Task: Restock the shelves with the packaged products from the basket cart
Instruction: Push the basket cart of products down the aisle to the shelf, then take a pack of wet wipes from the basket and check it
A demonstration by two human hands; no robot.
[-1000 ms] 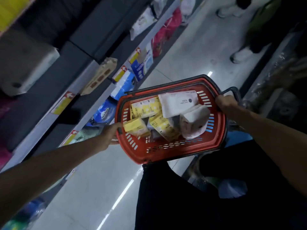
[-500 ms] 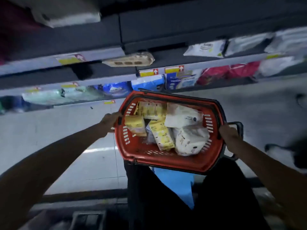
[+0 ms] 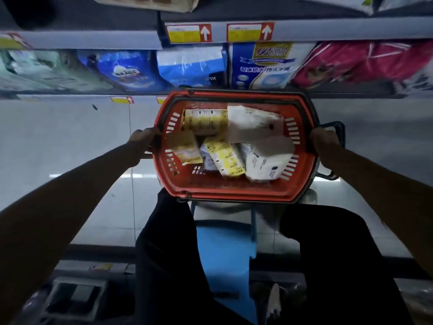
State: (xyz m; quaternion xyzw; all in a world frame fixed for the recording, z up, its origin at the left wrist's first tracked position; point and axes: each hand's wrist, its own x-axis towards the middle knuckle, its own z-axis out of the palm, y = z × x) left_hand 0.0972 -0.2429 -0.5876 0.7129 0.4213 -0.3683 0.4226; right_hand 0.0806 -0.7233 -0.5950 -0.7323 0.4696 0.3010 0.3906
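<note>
red basket point(image 3: 234, 191) between left hand point(image 3: 143, 141), right hand point(image 3: 324, 143)

White up-arrows on red show on two shelf tags point(image 3: 188, 33). "XL" is printed on a blue pack point(image 3: 191, 66). The neighbouring box point(image 3: 264, 64) carries Chinese characters and a gold script brand, illegible. Print on the basket packs point(image 3: 223, 158) is too small to read.
</note>
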